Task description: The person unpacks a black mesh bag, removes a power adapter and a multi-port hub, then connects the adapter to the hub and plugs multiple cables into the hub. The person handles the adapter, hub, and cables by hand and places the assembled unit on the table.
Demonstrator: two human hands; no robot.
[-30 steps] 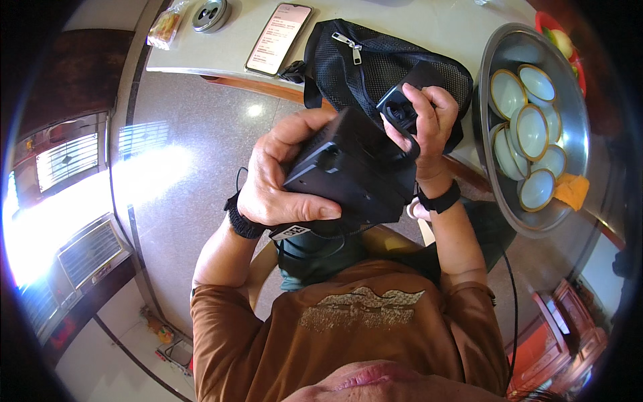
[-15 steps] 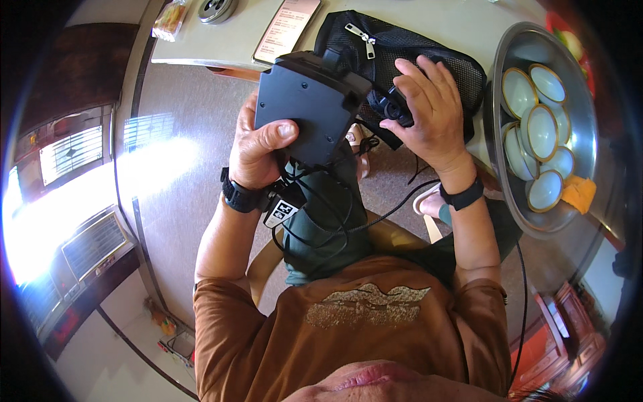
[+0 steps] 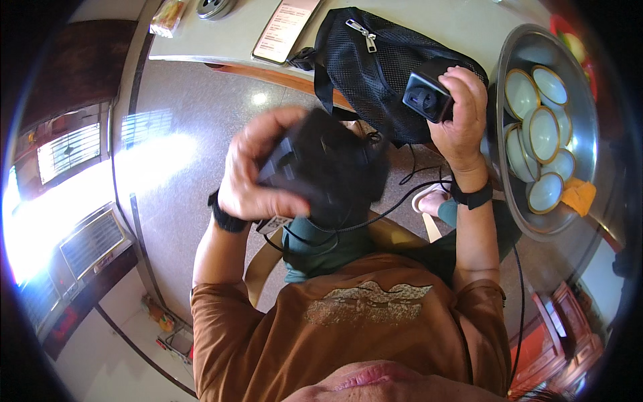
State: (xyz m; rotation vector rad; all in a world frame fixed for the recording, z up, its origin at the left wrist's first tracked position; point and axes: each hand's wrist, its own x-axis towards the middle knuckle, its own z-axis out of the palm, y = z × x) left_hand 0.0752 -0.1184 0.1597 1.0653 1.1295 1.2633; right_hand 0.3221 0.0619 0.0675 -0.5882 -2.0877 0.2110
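Note:
My left hand (image 3: 251, 177) grips a bulky black box-shaped device (image 3: 328, 171), smeared by motion, above my lap. A thin black cable (image 3: 375, 218) hangs near it. In my right hand (image 3: 463, 130) is a small black block (image 3: 427, 97) with a round, lens-like part on its face; the fingers wrap round its right side. Behind that block, a black mesh bag (image 3: 365, 84) with a silver zipper pull lies at the table's edge. Both wrists wear black straps, and a small patterned tag (image 3: 273, 224) shows beside the left one.
A pale table (image 3: 201, 47) stretches across the far side, bearing a lit phone (image 3: 288, 30), a round metal tin (image 3: 215, 7) and a clear packet (image 3: 167, 18). At right stands a steel basin (image 3: 585, 151) with several gold-rimmed bowls (image 3: 542, 134) and an orange cloth (image 3: 579, 196).
The black device has turned and come lower in my left hand. My right hand, spread beside it before, has moved right and now holds the small black block.

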